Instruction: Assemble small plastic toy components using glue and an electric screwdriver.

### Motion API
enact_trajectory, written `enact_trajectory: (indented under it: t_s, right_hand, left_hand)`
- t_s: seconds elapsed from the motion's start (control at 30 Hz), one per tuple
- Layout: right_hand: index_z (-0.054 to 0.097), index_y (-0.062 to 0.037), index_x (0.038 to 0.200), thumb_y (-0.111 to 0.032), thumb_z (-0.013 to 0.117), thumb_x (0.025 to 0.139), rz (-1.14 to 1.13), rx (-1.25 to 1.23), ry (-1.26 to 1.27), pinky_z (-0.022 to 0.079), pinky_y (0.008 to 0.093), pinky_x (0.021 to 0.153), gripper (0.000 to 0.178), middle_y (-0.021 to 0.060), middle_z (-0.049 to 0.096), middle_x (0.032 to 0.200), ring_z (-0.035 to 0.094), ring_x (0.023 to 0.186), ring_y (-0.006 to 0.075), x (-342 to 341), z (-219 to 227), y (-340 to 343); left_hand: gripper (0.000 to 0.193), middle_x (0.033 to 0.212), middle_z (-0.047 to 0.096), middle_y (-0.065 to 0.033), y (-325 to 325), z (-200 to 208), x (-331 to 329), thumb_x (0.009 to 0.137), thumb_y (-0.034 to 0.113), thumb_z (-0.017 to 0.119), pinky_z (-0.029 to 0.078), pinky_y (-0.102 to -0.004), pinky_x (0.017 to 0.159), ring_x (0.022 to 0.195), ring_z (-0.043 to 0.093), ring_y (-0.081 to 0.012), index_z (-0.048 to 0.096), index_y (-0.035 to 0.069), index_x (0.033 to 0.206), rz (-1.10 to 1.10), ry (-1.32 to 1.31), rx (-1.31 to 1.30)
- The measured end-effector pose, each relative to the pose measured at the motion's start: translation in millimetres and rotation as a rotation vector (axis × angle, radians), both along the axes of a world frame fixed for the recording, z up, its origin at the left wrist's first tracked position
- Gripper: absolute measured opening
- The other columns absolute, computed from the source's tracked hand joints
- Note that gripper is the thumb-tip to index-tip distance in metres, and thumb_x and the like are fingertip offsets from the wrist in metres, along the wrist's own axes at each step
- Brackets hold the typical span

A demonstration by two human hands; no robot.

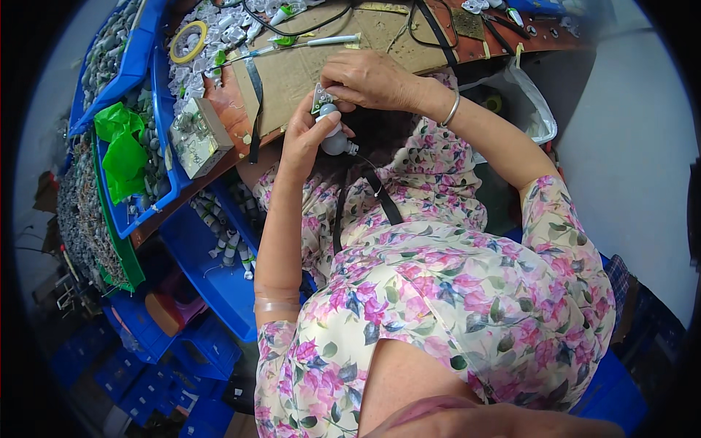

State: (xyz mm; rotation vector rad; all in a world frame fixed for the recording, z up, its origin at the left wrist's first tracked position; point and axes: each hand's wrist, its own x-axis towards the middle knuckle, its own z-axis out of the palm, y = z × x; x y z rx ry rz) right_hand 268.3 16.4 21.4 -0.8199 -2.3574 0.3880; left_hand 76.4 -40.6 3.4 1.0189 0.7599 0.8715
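Note:
Just over the near edge of the work table, my left hand (305,135) is closed around a small grey-and-white rounded plastic housing (335,141). A thin pale wire trails from its lower end toward my lap. At its upper end, by my left fingertips, sits a small board-like piece (319,96) with white and green parts. My right hand (371,82) reaches in from the right with its fingers bent and pinched together beside that piece. What lies between those fingertips is hidden. A sheet of brown cardboard (292,80) lies under and beyond both hands.
On the table are white plastic parts (191,73), a yellow tape roll (188,42), a white-handled tool (332,41), a box-like block (197,139) and pliers (507,28). Blue bins (157,193) of grey parts stand left. A white bag-lined bin (540,120) is right.

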Motion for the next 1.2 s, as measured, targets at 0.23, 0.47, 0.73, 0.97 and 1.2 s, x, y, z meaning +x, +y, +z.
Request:
enact_trajectory:
  t_s: [0.23,0.47,0.73,0.97,1.2]
  right_hand:
    - [0.057,-0.0063,0.090,-0.021,0.062,0.085,-0.118,0.045,-0.025,0.050,0.0407,0.071,0.016,0.0097,0.060,0.084,0.061,0.083,0.0293,-7,-3,-8]
    - [0.056,-0.0053,0.089,-0.025,0.063,0.081,-0.291,-0.411,-0.077,0.050,0.0420,0.065,0.023,0.0126,0.064,0.078,0.064,0.075,0.0306,-17,2,-9]
    - [0.058,-0.0023,0.089,-0.027,0.065,0.083,-0.181,-0.539,0.186,0.050,0.0346,0.063,0.027,0.0105,0.064,0.075,0.063,0.066,0.0225,-19,-19,-8]
    - [0.059,-0.0017,0.089,-0.026,0.064,0.087,-0.055,-0.939,0.394,0.050,0.0329,0.061,0.025,0.0083,0.064,0.071,0.062,0.066,0.0173,-18,-12,-11]
    - [0.062,-0.0019,0.090,-0.027,0.062,0.089,-0.062,-0.346,-0.075,0.050,0.0329,0.062,0.025,0.0099,0.066,0.074,0.063,0.067,0.0188,-30,-4,7]
  left_hand:
    - [0.047,0.101,0.064,-0.0083,2,-4,-2,0.088,0.014,0.060,0.051,-0.0277,0.071,0.076,0.063,-0.0160,0.043,0.000,0.129,-0.003,0.031,-0.008]
    - [0.043,0.089,0.059,-0.0039,-2,-5,1,0.089,0.015,0.058,0.047,-0.0257,0.069,0.072,0.059,-0.0131,0.044,0.002,0.127,0.059,0.119,0.028]
    - [0.023,0.076,0.058,-0.0026,1,-9,3,0.098,0.027,0.052,0.043,-0.0216,0.052,0.058,0.055,-0.0105,0.056,0.006,0.107,0.212,0.113,-0.010]
    - [0.024,0.075,0.058,-0.0029,1,-12,-3,0.098,0.027,0.052,0.042,-0.0209,0.050,0.056,0.054,-0.0096,0.057,0.006,0.107,0.234,0.137,0.026]
    - [0.023,0.073,0.059,-0.0031,1,-18,-11,0.099,0.026,0.051,0.042,-0.0210,0.049,0.053,0.054,-0.0097,0.057,0.005,0.107,0.297,0.227,0.061]
